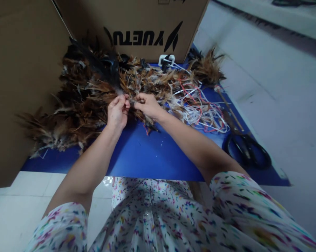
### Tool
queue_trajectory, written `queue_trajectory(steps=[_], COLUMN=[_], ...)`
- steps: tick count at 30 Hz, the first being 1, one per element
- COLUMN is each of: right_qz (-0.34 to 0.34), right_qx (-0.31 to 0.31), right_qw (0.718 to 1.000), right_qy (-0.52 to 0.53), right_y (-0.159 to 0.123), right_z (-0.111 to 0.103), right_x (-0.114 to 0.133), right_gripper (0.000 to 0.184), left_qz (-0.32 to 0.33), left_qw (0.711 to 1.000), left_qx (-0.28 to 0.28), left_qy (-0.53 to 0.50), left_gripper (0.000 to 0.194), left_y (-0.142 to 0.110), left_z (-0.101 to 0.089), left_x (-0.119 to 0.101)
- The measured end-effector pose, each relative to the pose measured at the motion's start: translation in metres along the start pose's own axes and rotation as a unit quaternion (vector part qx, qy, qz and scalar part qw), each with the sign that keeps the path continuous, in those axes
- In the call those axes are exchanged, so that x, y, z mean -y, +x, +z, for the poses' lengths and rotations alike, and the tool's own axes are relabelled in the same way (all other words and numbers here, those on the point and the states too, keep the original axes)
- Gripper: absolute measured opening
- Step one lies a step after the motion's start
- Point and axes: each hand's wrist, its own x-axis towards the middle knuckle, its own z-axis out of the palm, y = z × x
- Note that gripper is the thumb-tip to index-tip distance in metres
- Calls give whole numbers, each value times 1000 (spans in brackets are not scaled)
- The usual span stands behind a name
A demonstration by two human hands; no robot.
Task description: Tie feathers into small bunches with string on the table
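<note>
Slantwise, the long black feathers (101, 69) point away and leftward over the far left of the blue tabletop (144, 157), dark vanes narrowing to a greyish, downy base. The left hand (117, 110) pinches that base between thumb and fingers; the right hand (149, 105), over the tabletop's middle, has fingertips drawn close, their hold unclear. Fluffy brown feathers (79, 101) heap along the tabletop's far side.
</note>
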Motion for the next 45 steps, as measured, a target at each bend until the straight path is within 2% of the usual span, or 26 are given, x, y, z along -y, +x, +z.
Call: queue_trajectory(steps=[4,10,12,15,17,20,23,25,28,34,40,42,45], right_qz=[-19,-42,-26,46,101,146,173,178,154,113,29,-26,-90], right_qx=[-29,-27,-22,5,23,59,77,45,-9,-21,-69,-61,-7], right_qw=[997,991,995,999,990,970,956,960,974,985,997,998,996], right_qy=[-65,-124,-95,23,101,187,226,210,168,126,-1,-18,-3], right_y=[2,-1,-3,-4,-4,-4,-3,-2,-1,1,7,7,6], right_z=[-2,-8,-7,-5,-4,-7,-8,-7,-3,-2,-11,-14,-18], right_x=[-2,4,7,13,17,19,16,12,7,0,-9,-8,-3], right_gripper=[6,11,15,19,13,8,23,29,22,21,16,20,27], left_qz=[-7,-12,-6,-6,-7,-1,5,11,13,4,-2,-16,-45], left_qw=[1000,999,999,999,999,1000,1000,1000,1000,999,997,996,995], left_qx=[-7,-35,-34,-30,-26,-23,-10,-6,-11,-45,-60,-62,-59], left_qy=[-8,-35,-41,-31,-18,-8,-7,-5,-3,-18,-46,-57,-66], left_gripper=[22,23,23,22,21,20,23,24,23,24,28,30,30], left_y=[0,3,4,4,3,2,1,1,2,4,7,8,8], left_z=[1,2,1,1,1,1,1,1,1,2,2,2,2], left_x=[-1,-6,-7,-7,-6,-5,-2,0,1,-3,-11,-13,-13])
